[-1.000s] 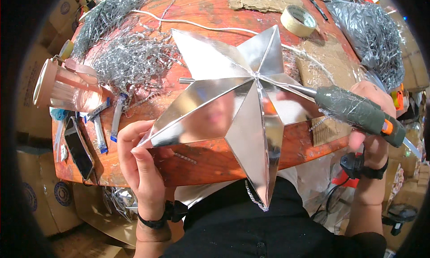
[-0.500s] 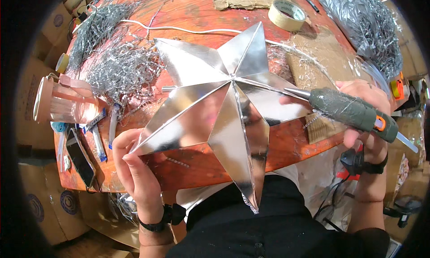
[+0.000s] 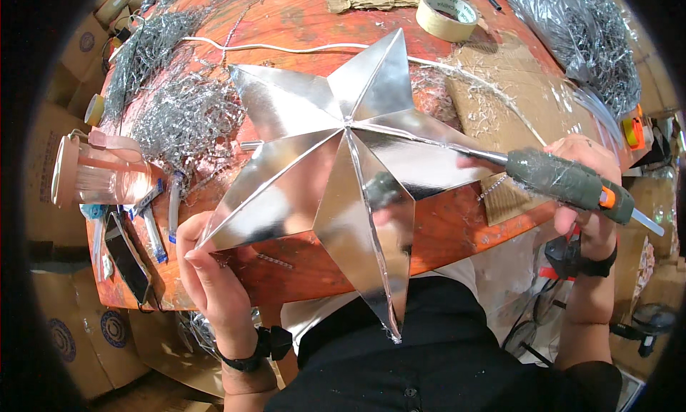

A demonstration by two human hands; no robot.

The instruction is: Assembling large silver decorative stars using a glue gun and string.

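A shiny silver five-pointed star point(image 3: 364, 212) with raised ridges fills the middle of the view. My left hand point(image 3: 214, 269) pinches its lower left point between thumb and fingers. My right hand point(image 3: 584, 172) is closed around a dark green glue gun point(image 3: 554, 177) with an orange part and a clear glue stick out of its back end. The gun's metal nozzle lies at the ridge of the star's right point, toward its tip; whether it touches is hard to tell. Silver strands cling to the gun. A glossy line runs along the ridge.
Silver tinsel point(image 3: 189, 115) heaps at the left, beside a clear pink-lidded jug point(image 3: 107, 169) and a phone point(image 3: 127, 258). A white cord point(image 3: 286, 47) crosses behind the star. Masking tape point(image 3: 446, 17), cardboard point(image 3: 500, 76) and bagged tinsel point(image 3: 572, 40) lie at far right.
The star has shifted slightly left with my left hand. The glue gun stays nearly in place, so its nozzle now sits farther out along the right point's ridge.
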